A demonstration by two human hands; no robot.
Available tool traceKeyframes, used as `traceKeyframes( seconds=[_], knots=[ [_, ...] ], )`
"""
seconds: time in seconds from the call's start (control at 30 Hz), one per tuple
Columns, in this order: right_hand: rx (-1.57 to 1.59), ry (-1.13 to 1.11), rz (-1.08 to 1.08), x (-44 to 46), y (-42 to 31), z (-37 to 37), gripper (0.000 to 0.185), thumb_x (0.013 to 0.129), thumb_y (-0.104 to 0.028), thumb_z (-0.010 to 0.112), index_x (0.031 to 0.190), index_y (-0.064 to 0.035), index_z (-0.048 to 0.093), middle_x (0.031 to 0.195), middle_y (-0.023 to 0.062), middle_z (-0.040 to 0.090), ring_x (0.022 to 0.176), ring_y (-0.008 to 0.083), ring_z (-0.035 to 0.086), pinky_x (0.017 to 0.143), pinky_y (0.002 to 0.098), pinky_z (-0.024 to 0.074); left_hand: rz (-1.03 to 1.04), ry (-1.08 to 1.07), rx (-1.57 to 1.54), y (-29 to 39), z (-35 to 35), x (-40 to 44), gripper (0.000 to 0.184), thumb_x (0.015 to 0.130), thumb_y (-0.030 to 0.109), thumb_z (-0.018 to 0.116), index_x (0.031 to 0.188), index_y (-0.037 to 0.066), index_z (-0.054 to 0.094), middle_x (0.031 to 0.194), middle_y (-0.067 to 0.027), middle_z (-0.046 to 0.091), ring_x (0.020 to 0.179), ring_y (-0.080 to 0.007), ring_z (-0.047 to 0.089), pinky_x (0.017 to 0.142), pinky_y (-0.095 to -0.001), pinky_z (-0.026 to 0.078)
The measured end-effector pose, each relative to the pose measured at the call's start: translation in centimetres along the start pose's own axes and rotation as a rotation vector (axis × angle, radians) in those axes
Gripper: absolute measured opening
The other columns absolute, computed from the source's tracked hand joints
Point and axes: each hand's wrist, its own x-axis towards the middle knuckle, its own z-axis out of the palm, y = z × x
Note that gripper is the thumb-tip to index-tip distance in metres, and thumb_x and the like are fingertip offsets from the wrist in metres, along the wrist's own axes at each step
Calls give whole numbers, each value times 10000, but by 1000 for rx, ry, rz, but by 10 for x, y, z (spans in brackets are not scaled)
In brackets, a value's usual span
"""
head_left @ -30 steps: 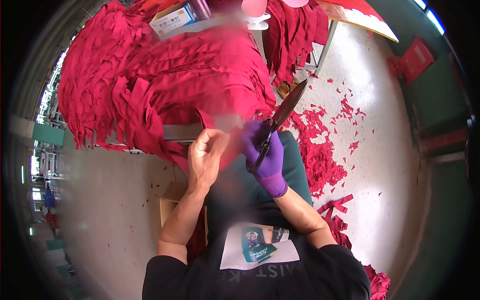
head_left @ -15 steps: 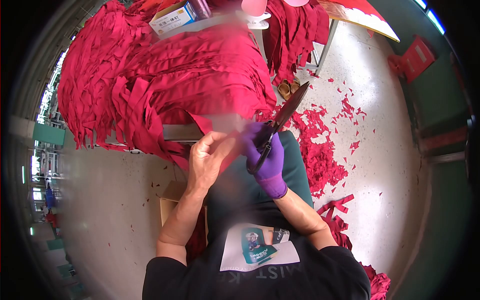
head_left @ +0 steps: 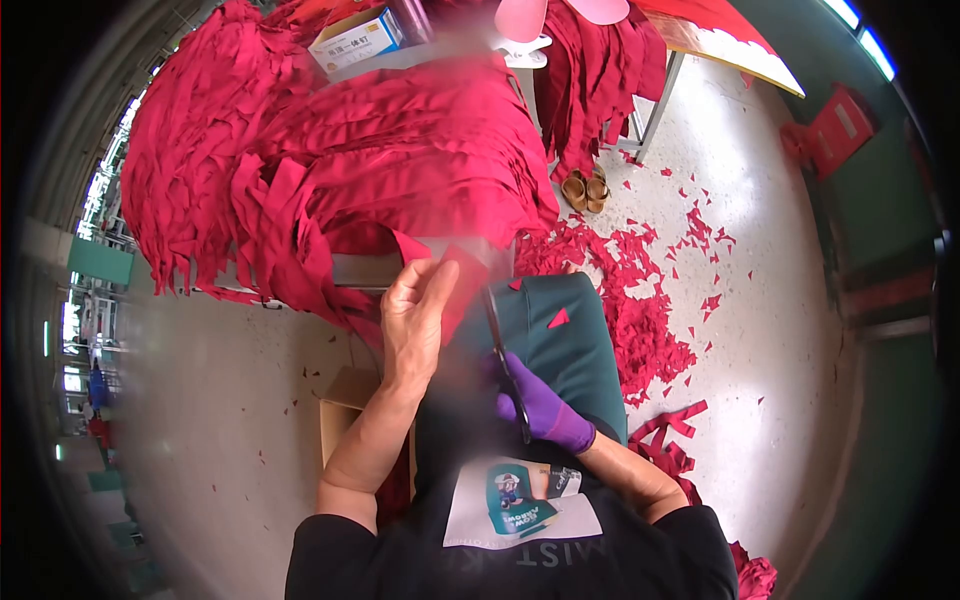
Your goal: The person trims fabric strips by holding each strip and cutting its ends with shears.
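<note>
My bare left hand (head_left: pixel 412 315) pinches the end of a red fabric strip (head_left: pixel 462 290) between thumb and fingers. In a purple glove, my right hand (head_left: pixel 540 408) is closed around the handles of black scissors (head_left: pixel 501 345), whose blades point up and away from me, close to the right of the strip. A haze blurs the middle of the view, so whether the blades touch the cloth I cannot tell. Two small red triangular scraps lie on my dark green trousers, one of them a clear triangle (head_left: pixel 558 318). Beyond my hands a large heap of red strips (head_left: pixel 400 150) drapes over a table.
On the heap stand a small white and blue box (head_left: pixel 352 42) and a purple cylinder (head_left: pixel 411 20). An open cardboard box (head_left: pixel 340 425) is left of my legs. Red offcuts (head_left: pixel 640 330) litter the floor at right, near brown sandals (head_left: pixel 585 190).
My right hand has come down toward my lap with the scissors, which now point more straight ahead. My left hand stays nearly in place on the strip. Scraps now lie on my trousers.
</note>
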Motion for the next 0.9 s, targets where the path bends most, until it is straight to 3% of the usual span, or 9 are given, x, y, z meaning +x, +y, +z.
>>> traceKeyframes(
  seconds=[0.37,0.57,0.77,0.9],
  knots=[
    [147,20,114,14,14,-3,572,871,-415,640,1220,-9,439,1016,84,578,930,159,554,824,305,447,42,-42,227,-3,2,-8,93,885,98,645,904,8,636,825,59,608,746,-7,491,680,-186,418],
    [-91,88,51,9,-9,-1,434,886,-354,623,1139,-28,489,892,52,589,771,127,559,698,292,449,34,-54,195,-1,5,-7,114,886,126,651,889,13,637,806,65,595,732,-4,482,660,-181,409],
    [-199,177,113,7,-13,-1,319,870,-285,646,1055,-46,544,779,74,583,680,133,548,667,295,454,-15,-63,110,-8,0,-5,126,883,144,666,911,22,646,793,56,603,712,-1,500,657,-165,409],
    [-235,227,41,7,-9,-1,299,847,-270,684,1003,-43,567,748,67,588,674,130,554,663,292,454,-17,-52,93,-7,2,-5,112,890,129,649,901,18,644,793,71,594,725,3,476,650,-173,396]
  ],
)
